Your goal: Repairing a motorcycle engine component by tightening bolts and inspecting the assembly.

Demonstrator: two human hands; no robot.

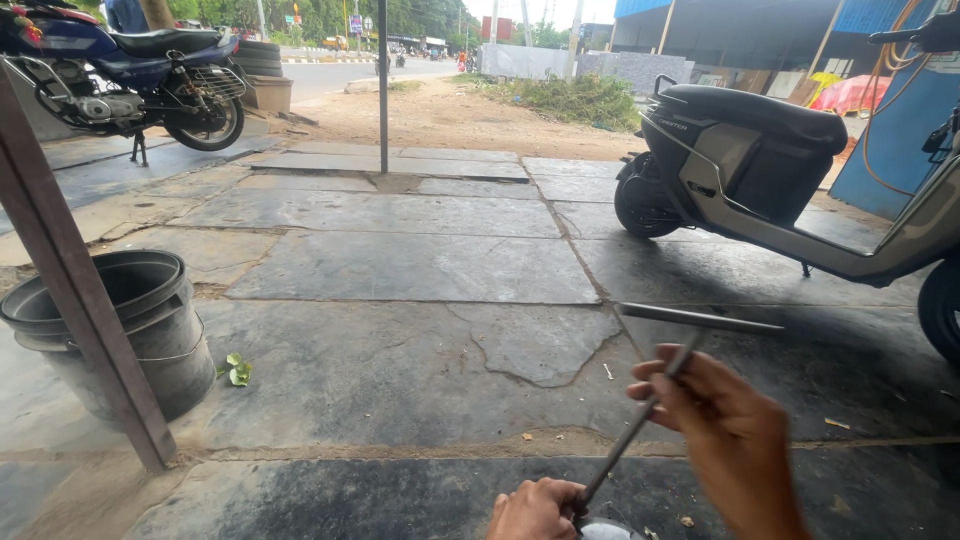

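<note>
My right hand (pixel 725 430) is closed around a thin grey metal rod (pixel 640 420) that slants from upper right down to lower left. At the frame's bottom edge my left hand (pixel 535 510) is closed near the rod's lower end, beside a small round metal part (pixel 605 530) that is mostly cut off. What the left hand grips is hidden. A second grey metal rod (pixel 700 318) lies flat on the stone floor just beyond my right hand.
A grey scooter (pixel 780 170) stands on the right. A blue motorcycle (pixel 120 75) is parked at the far left. Stacked dark buckets (pixel 140 320) sit behind a slanted brown post (pixel 80 290) on the left. A thin pole (pixel 382 85) rises mid-back.
</note>
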